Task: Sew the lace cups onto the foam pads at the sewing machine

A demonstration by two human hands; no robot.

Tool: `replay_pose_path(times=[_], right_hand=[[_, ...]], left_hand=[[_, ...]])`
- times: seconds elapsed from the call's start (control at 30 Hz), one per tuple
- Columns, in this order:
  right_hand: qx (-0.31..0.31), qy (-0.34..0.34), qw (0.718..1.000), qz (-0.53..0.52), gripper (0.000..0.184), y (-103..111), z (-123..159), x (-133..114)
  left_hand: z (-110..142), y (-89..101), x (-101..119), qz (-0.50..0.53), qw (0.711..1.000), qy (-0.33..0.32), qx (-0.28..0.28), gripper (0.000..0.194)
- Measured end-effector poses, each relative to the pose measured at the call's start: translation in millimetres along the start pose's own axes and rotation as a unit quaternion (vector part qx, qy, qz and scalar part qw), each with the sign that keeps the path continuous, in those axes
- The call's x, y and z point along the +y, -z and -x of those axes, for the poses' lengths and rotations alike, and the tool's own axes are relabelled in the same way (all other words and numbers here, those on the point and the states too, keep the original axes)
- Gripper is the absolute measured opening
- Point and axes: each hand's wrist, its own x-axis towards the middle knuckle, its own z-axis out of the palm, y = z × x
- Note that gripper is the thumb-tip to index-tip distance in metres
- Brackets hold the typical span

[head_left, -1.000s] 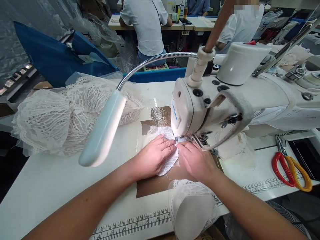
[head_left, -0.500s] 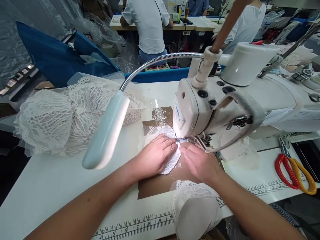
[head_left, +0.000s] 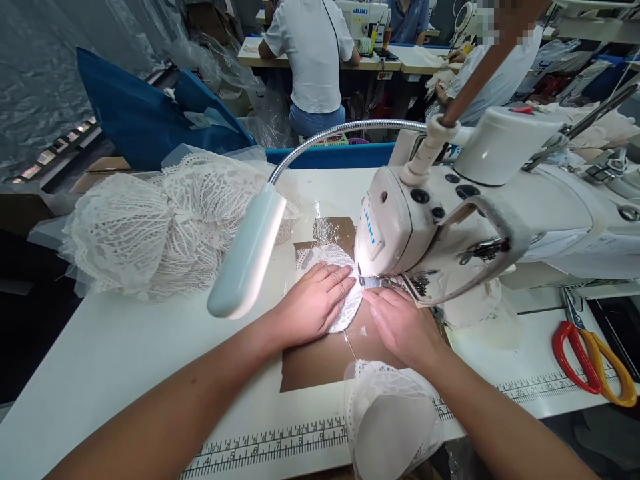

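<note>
My left hand (head_left: pixel 313 301) lies flat, fingers stretched out, on a small white lace piece (head_left: pixel 345 310) under the head of a white sewing machine (head_left: pixel 450 220). My right hand (head_left: pixel 400 325) rests flat just right of it, fingertips pressing the lace edge beside the presser foot (head_left: pixel 370 282). Both hands hold the lace down on a brown taped patch (head_left: pixel 320 363) of the white table (head_left: pixel 115 360). A chain of sewn lace pieces (head_left: pixel 390 417) hangs over the table's front edge below my right wrist.
A gooseneck lamp (head_left: pixel 247 257) hangs over the table left of my hands. A heap of white lace pieces (head_left: pixel 150 227) fills the back left. Red and yellow scissors (head_left: pixel 590 357) lie at the right. Other people (head_left: pixel 313 60) sit at tables behind.
The view has shifted a little. My hands have crept slightly toward the needle, and more of the lace now lies behind the presser foot.
</note>
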Motion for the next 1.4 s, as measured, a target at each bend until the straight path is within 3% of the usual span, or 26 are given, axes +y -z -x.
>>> replay_pose_path(times=[0.37, 0.47, 0.57, 0.67, 0.77, 0.93, 1.2, 1.4], right_hand=[[0.013, 0.002, 0.998, -0.056, 0.03, 6.0, -2.7, -1.0], [0.031, 0.019, 0.997, -0.066, 0.029, 7.3, -1.3, 0.1], [0.051, 0.038, 0.996, -0.07, 0.026, 6.1, 1.3, 2.6], [0.055, 0.047, 0.994, -0.076, 0.025, 4.5, 4.0, 4.8], [0.045, 0.047, 0.994, -0.09, 0.025, 4.3, 6.1, 6.0], [0.043, 0.062, 0.991, -0.113, 0.026, 5.4, 8.5, 6.4], [0.056, 0.077, 0.984, -0.148, 0.026, 7.5, 11.8, 9.1], [0.02, 0.071, 0.995, -0.065, 0.031, 4.9, 10.5, 7.4]], left_hand=[[8.4, -3.3, 2.1, -0.027, 0.999, 0.028, 0.004, 0.039], [11.5, 7.3, 14.0, -0.039, 0.996, 0.076, -0.022, 0.036], [18.7, 24.1, 32.1, -0.041, 0.988, 0.124, -0.084, 0.031], [28.6, 37.4, 50.5, -0.011, 0.983, 0.131, -0.131, 0.025], [38.4, 40.7, 64.9, 0.012, 0.984, 0.118, -0.131, 0.022], [46.2, 34.0, 76.7, 0.015, 0.988, 0.112, -0.107, 0.033], [38.8, 17.7, 70.8, 0.033, 0.996, 0.046, -0.074, 0.037], [15.3, 14.8, 49.3, 0.044, 0.997, 0.01, -0.066, 0.036]])
